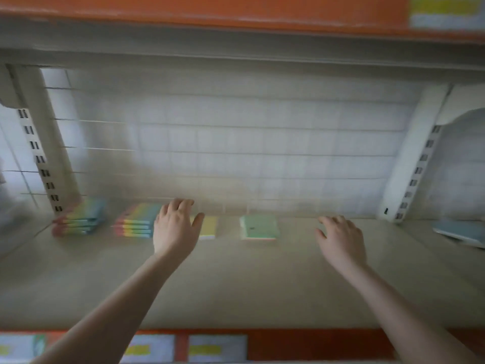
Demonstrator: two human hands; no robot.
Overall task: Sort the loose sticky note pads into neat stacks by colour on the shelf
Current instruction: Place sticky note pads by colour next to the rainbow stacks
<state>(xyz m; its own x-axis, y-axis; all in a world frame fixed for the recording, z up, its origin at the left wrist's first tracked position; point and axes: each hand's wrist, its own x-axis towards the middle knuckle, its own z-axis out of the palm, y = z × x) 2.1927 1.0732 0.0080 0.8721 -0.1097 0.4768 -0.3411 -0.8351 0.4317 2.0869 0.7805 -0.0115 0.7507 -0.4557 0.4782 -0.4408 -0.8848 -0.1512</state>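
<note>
In front of me a beige shelf (pixel 236 290) runs back to a white wire-grid panel (pixel 236 143). Slotted white uprights (pixel 39 158) stand at both sides. Orange price strips (pixel 210 17) edge the shelves above and below; the light is dim and blurred.

Only my head camera here, up close, facing forward and down into the shelf (pixel 236 290) toward its wire grid back (pixel 236 143), both my forearms reaching in from below.

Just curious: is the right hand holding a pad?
No, the right hand hovers open over bare shelf, right of the green pad.
</note>
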